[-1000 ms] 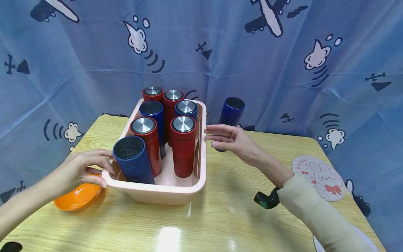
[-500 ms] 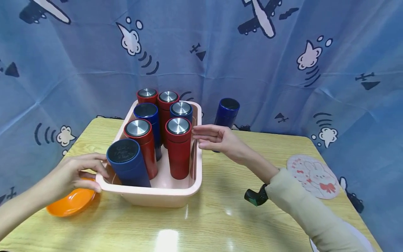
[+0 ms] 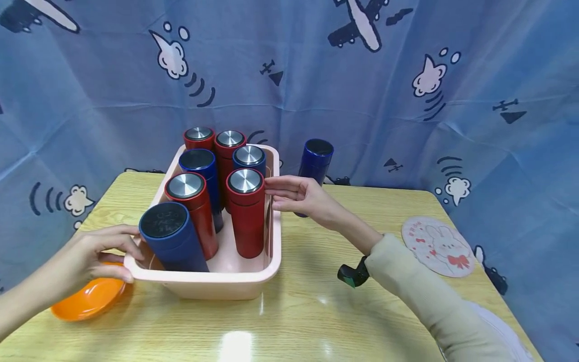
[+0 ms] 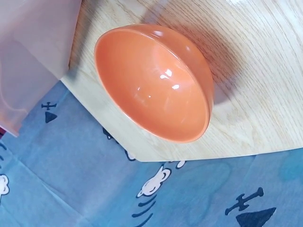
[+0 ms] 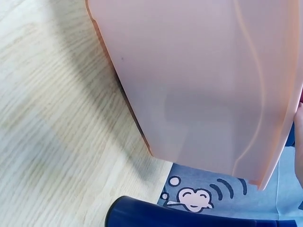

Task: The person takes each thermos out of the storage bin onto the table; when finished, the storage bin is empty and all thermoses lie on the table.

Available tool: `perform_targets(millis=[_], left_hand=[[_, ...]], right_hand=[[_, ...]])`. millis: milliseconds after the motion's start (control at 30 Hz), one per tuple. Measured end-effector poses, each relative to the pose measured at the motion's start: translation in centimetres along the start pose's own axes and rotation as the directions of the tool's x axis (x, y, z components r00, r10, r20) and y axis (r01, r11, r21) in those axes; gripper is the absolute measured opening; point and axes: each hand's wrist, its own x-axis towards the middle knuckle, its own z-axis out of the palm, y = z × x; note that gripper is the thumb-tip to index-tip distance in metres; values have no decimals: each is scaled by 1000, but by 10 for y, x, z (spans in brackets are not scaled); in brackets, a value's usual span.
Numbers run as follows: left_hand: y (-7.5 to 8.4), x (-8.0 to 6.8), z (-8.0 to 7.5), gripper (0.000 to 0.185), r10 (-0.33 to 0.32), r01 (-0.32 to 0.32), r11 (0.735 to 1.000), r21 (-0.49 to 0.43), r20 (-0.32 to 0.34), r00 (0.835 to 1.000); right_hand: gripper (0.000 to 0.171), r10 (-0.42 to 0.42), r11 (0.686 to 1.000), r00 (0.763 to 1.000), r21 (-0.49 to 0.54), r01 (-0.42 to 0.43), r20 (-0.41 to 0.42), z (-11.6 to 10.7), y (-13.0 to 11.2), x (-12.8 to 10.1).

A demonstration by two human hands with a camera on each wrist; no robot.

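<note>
A pale pink plastic bin (image 3: 217, 276) stands on the table with several red and blue thermoses upright in it. My left hand (image 3: 97, 254) grips its front left corner, fingers inside the rim and thumb outside, beside a matte blue thermos (image 3: 174, 236). My right hand (image 3: 312, 201) reaches across the right rim. Its fairly straight fingertips overlap a red thermos (image 3: 246, 216) in the head view, and the thumb lies over the rim. Behind that hand stands a glossy blue thermos (image 3: 316, 158), also in the right wrist view as a blue cylinder (image 5: 189, 215).
An orange bowl (image 3: 88, 299) sits left of the bin and fills the middle of the left wrist view. A round rabbit-print mat (image 3: 439, 246) lies on the right of the wooden table (image 3: 316, 311). A patterned blue curtain (image 3: 289, 75) hangs behind.
The whole head view has slid left. My right hand has moved leftward over the bin's right rim, toward the red thermos. My left hand keeps its grip on the corner.
</note>
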Motion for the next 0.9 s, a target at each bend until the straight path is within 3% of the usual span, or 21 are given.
perform_targets(millis=[433, 900], left_hand=[[0, 0, 0, 51, 2, -2, 1000, -21, -1, 1000], [-1, -1, 1, 53, 0, 0, 999, -40, 8, 1000]], right_hand=[[58, -11, 999, 999, 48, 9, 42, -5, 3, 17], [60, 39, 999, 999, 8, -39, 33, -3, 0, 21]])
